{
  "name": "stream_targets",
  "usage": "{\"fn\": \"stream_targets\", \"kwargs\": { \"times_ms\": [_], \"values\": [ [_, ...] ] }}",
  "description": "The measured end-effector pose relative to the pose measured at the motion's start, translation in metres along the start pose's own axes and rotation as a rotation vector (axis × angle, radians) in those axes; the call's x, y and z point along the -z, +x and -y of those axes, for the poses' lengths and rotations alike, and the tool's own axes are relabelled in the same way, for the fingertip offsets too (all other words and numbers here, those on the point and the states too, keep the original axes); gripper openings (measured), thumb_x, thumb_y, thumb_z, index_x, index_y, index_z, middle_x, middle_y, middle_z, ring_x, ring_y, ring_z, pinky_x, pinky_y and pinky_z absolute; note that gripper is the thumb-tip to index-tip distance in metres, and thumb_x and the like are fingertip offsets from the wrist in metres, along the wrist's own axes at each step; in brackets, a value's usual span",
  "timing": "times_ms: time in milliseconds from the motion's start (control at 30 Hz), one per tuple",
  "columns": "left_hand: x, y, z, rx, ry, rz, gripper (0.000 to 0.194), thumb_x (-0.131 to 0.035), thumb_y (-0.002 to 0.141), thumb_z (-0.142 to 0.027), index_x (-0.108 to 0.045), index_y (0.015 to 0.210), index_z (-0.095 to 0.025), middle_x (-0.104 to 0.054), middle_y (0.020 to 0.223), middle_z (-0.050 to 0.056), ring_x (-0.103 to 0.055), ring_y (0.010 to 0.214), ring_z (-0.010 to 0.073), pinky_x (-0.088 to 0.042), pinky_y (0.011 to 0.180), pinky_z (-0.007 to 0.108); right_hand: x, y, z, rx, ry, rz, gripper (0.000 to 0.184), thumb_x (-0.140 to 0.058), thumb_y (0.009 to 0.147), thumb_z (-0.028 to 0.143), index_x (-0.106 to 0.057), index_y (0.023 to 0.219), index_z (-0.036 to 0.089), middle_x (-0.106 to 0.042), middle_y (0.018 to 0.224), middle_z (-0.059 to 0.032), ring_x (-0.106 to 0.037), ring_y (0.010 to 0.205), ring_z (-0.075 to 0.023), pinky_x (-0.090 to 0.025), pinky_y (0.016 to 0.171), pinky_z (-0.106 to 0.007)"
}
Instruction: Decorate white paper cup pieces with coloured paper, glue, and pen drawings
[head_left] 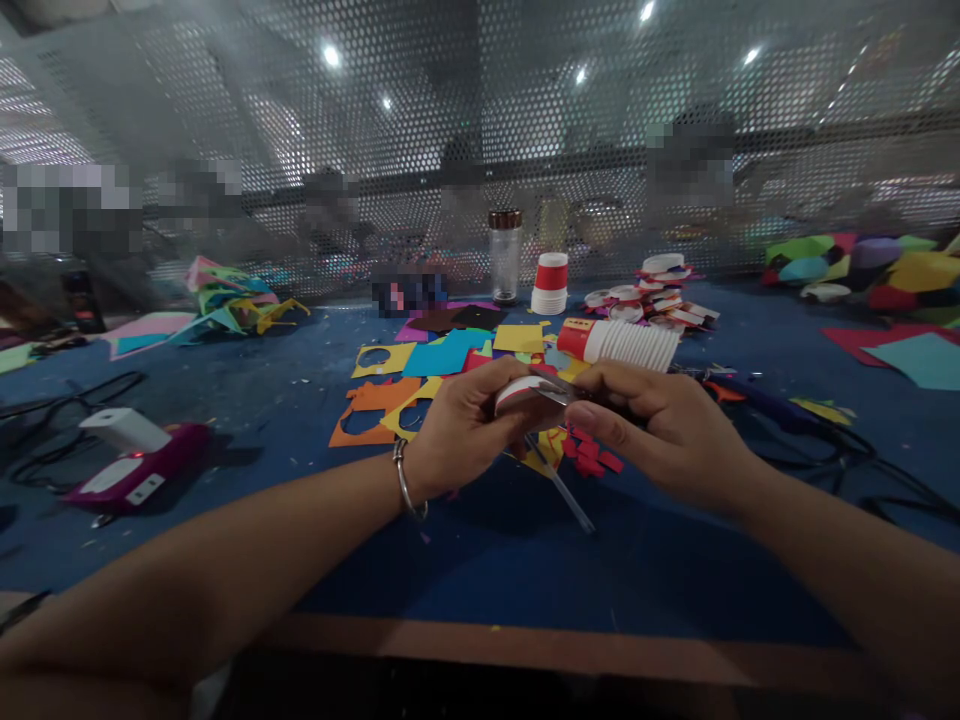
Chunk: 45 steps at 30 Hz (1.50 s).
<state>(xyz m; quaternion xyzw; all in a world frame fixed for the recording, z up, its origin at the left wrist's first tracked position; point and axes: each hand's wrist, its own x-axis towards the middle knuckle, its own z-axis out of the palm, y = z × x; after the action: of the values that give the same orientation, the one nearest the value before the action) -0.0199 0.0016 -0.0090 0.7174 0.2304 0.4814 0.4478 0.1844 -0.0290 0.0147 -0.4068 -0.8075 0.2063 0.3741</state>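
My left hand [461,425], with a metal bangle on its wrist, is closed around a small red-and-white paper cup [519,392]. My right hand [660,425] is closed on a pair of scissors [559,395] whose blades meet the cup's rim. Both hands hover just above the blue table [525,560]. Red paper scraps [592,460] lie under them, beside a thin stick [562,490].
A lying stack of white cups [626,342], an upright cup stack [550,284] and a clear jar [505,256] stand behind. Coloured paper sheets [442,350] with cut holes cover the middle. A glue gun [127,455] with cables lies at left. Cut cups [652,295] pile at back right.
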Motion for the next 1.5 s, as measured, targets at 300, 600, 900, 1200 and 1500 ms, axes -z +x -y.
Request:
{"fn": "stream_targets", "kwargs": {
  "times_ms": [300,600,900,1200,1500],
  "values": [
    [-0.001,0.0,-0.001,0.019,-0.045,0.012,0.008,-0.072,0.086,-0.023,-0.065,0.084,-0.019,-0.061,0.074,-0.004,-0.06,0.051,0.0057,-0.056,0.048,0.018,0.0,0.0,0.0,0.038,-0.029,-0.025,0.05,-0.054,0.097,0.067,-0.067,0.083,0.02,-0.056,0.064,0.0013,-0.047,0.053,-0.0107,-0.035,0.049,-0.026],
    [-0.003,-0.003,0.0,-0.003,-0.057,0.056,0.006,-0.073,0.087,-0.023,-0.069,0.089,-0.019,-0.064,0.076,-0.003,-0.057,0.05,0.0054,-0.052,0.044,0.016,-0.001,-0.002,0.0,0.115,-0.09,-0.065,0.042,-0.059,0.098,0.058,-0.063,0.082,0.019,-0.054,0.061,0.004,-0.046,0.05,-0.0087,-0.033,0.048,-0.024],
    [-0.003,-0.004,-0.001,0.002,-0.043,0.057,0.011,-0.077,0.086,-0.025,-0.07,0.087,-0.018,-0.063,0.071,-0.004,-0.057,0.047,0.0041,-0.05,0.043,0.013,0.001,-0.003,0.003,0.177,-0.133,-0.081,0.043,-0.058,0.1,0.056,-0.06,0.078,0.02,-0.052,0.057,0.0055,-0.045,0.048,-0.0073,-0.033,0.048,-0.024],
    [-0.004,-0.003,-0.001,0.056,-0.094,0.072,0.017,-0.076,0.087,-0.034,-0.07,0.089,-0.018,-0.059,0.07,-0.004,-0.054,0.051,0.0056,-0.053,0.044,0.016,0.003,-0.001,0.01,0.087,-0.092,-0.068,0.049,-0.059,0.096,0.065,-0.053,0.072,0.023,-0.045,0.053,0.0059,-0.035,0.045,-0.0083,-0.027,0.045,-0.027],
    [0.001,0.004,-0.006,0.153,-0.084,0.118,0.025,-0.08,0.083,-0.039,-0.068,0.082,-0.017,-0.059,0.073,-0.003,-0.053,0.053,0.0051,-0.048,0.041,0.013,0.003,0.001,0.004,0.014,-0.109,-0.025,0.052,-0.055,0.096,0.069,-0.055,0.072,0.022,-0.047,0.057,0.0036,-0.04,0.049,-0.01,-0.03,0.048,-0.027]
  ]
}}
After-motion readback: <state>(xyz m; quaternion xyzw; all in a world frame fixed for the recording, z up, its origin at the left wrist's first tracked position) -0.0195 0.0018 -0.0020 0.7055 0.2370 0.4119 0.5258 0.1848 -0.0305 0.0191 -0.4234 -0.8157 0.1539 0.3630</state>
